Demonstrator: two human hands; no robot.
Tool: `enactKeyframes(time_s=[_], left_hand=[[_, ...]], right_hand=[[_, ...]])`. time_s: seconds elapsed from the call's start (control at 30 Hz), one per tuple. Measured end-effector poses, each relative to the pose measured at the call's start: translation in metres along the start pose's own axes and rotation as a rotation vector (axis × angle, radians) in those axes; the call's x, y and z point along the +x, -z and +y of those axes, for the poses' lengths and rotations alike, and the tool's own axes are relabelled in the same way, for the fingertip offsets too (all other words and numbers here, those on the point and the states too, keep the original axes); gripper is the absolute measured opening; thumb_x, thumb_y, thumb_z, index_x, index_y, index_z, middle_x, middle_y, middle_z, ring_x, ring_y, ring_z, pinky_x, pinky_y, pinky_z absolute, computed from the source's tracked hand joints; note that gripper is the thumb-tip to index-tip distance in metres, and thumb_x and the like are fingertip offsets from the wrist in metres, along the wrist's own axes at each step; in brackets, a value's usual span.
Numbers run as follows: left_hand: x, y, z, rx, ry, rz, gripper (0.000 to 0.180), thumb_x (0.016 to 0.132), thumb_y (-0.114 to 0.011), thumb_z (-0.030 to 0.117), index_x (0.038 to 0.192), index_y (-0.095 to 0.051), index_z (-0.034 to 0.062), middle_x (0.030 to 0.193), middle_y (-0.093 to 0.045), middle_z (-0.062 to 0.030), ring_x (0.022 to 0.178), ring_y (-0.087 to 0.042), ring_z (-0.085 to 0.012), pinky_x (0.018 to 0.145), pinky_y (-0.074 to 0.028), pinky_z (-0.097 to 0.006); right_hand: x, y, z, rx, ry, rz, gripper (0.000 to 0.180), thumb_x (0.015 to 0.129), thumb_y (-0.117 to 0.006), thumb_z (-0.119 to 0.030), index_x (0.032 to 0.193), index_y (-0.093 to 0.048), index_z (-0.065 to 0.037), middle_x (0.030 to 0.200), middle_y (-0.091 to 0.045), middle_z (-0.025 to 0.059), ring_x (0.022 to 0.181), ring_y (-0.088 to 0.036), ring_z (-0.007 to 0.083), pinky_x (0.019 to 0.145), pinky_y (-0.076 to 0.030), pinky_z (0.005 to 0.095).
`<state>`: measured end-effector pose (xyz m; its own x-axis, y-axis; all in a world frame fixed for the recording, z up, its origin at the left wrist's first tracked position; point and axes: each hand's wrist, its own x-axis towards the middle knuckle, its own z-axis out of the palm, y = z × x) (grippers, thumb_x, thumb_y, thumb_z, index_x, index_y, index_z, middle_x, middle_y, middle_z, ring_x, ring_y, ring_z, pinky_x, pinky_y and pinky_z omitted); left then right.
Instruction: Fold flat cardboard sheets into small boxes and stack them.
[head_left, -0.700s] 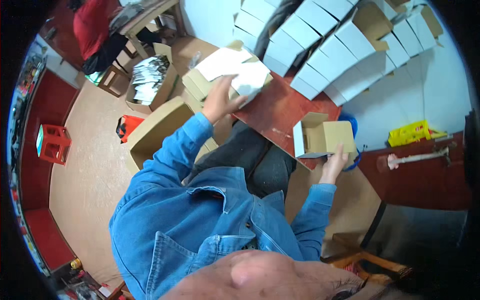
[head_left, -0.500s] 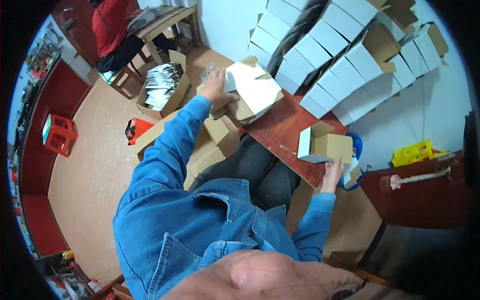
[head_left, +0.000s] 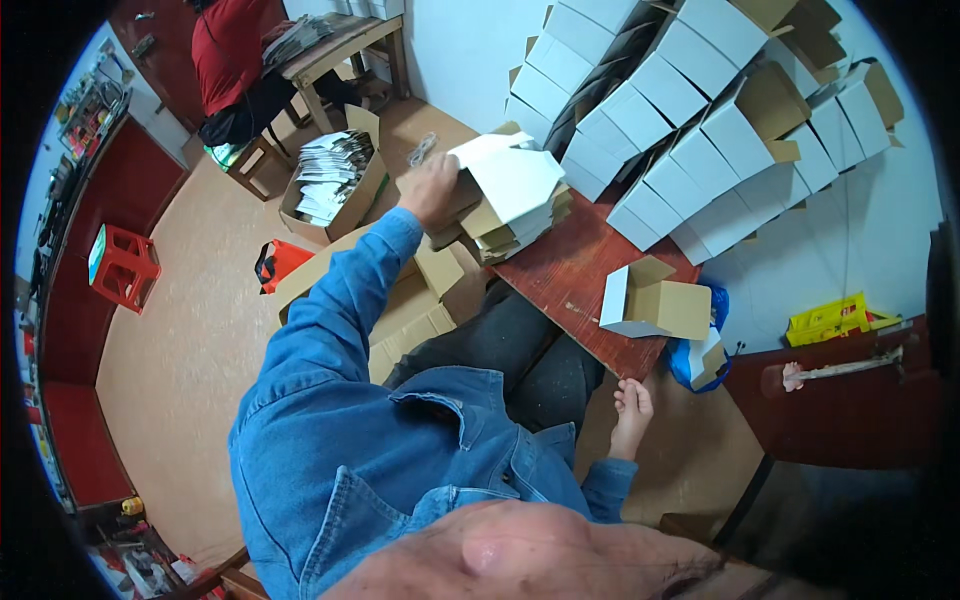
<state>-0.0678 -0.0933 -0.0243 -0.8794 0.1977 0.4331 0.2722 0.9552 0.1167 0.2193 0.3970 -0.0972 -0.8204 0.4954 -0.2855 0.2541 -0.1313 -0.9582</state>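
Note:
My left hand (head_left: 430, 190) is closed on the near-left edge of a flat white carton (head_left: 515, 180), the top one of a stack of folded cartons at the table's far-left end. Brown inner flaps stick out below it. On the near-right part of the red table (head_left: 560, 290) stands an open carton (head_left: 655, 302), white outside and brown inside, with its flaps up. My right hand (head_left: 630, 402) is apart from that carton, just off the table's near corner. Its fingers are curled in, and nothing shows in them.
White cartons (head_left: 690, 120) are piled against the wall at the table's far side. Left of my legs sits a large open cardboard box (head_left: 425, 325); beyond it is a box of flat pieces (head_left: 335, 180). A blue bag (head_left: 700, 365) hangs by the table's right edge. A person in red (head_left: 235, 60) sits farther off.
My right hand has let go of the open carton and drawn back toward me. The carton stays on the table. My left hand has shifted slightly at the stack's edge.

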Motion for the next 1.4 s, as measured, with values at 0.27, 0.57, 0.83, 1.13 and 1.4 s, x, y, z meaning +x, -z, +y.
enactKeyframes(time_s=[0.27, 0.57, 0.83, 1.13, 1.4], left_hand=[[-0.019, 0.064, 0.035, -0.786, 0.053, 0.294, 0.02, 0.096, -0.058, 0.002, 0.115, -0.065, 0.0031, 0.103, -0.071, -0.0133, 0.088, -0.07, -0.0156, 0.075, -0.055, -0.032], [-0.141, -0.022, 0.136, -1.633, 0.33, -0.882, 0.032, 0.105, -0.06, 0.022, 0.13, -0.063, 0.0037, 0.114, -0.072, -0.0053, 0.103, -0.067, -0.015, 0.092, -0.053, -0.031], [-0.165, -0.003, 0.216, -1.457, 0.076, -0.849, 0.02, 0.095, -0.068, 0.02, 0.106, -0.07, 0.0041, 0.095, -0.07, -0.007, 0.085, -0.067, -0.0161, 0.075, -0.055, -0.032], [-0.111, 0.1, 0.224, -0.929, -0.344, 0.012, 0.029, 0.093, -0.071, 0.006, 0.119, -0.063, -0.0015, 0.114, -0.069, -0.014, 0.104, -0.066, -0.0232, 0.089, -0.053, -0.033], [-0.124, 0.106, 0.28, -0.7, -0.748, -0.148, 0.042, 0.087, -0.076, 0.031, 0.124, -0.066, 0.0134, 0.1, -0.068, -0.0038, 0.1, -0.064, -0.0245, 0.107, -0.036, -0.044]], right_hand=[[-0.029, -0.016, -0.052, -0.128, 0.217, -0.039, 0.023, 0.103, -0.062, -0.021, 0.115, -0.069, -0.001, 0.105, -0.072, 0.0047, 0.087, -0.063, 0.0098, 0.077, -0.051, 0.0243], [-0.061, -0.048, -0.145, 0.021, 0.419, -0.335, 0.033, 0.1, -0.066, -0.021, 0.125, -0.065, 0.0, 0.116, -0.07, 0.0069, 0.097, -0.064, 0.0134, 0.089, -0.05, 0.0281], [-0.08, -0.043, -0.172, -0.601, 0.492, -0.553, 0.023, 0.087, -0.072, -0.018, 0.104, -0.073, -0.002, 0.087, -0.072, 0.0168, 0.079, -0.072, 0.0297, 0.072, -0.054, 0.0377], [-0.078, -0.029, -0.165, -0.816, 0.704, -0.288, 0.015, 0.09, -0.062, -0.016, 0.093, -0.073, -0.006, 0.084, -0.07, 0.0185, 0.079, -0.068, 0.0395, 0.07, -0.053, 0.0488], [-0.066, -0.021, -0.161, -0.799, 0.653, -0.288, 0.014, 0.091, -0.063, -0.018, 0.094, -0.072, -0.008, 0.086, -0.071, 0.0176, 0.08, -0.069, 0.0383, 0.071, -0.054, 0.0481]])
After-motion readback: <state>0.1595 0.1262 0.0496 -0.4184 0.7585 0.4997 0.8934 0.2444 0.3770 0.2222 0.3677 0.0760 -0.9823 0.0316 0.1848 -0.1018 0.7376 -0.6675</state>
